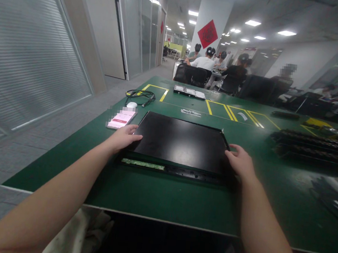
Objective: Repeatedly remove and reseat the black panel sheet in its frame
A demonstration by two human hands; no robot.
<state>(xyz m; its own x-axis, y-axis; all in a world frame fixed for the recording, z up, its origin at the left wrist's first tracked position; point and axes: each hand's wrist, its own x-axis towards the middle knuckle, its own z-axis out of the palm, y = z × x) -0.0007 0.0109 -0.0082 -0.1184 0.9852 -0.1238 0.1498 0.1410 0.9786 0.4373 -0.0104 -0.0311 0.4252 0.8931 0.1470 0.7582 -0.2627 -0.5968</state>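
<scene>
A flat black screen panel (179,139) lies in front of me over the green table, its glossy face reflecting a ceiling light. My left hand (125,136) grips its left edge, thumb on top and fingers at the side. On the opposite edge my right hand (240,160) holds the panel in the same way. Along the near side shows a black frame strip (194,175) with a green circuit board (142,164) at its left part. How far the panel is lifted off the table, I cannot tell. The undersides of both hands are hidden.
On the green table (161,198) are a lit phone (122,118), a white mouse (131,105), a coiled black cable (140,96) and several drives (189,92). Dark stacked parts (314,148) lie to the right. Yellow tape marks the far side, with people seated beyond.
</scene>
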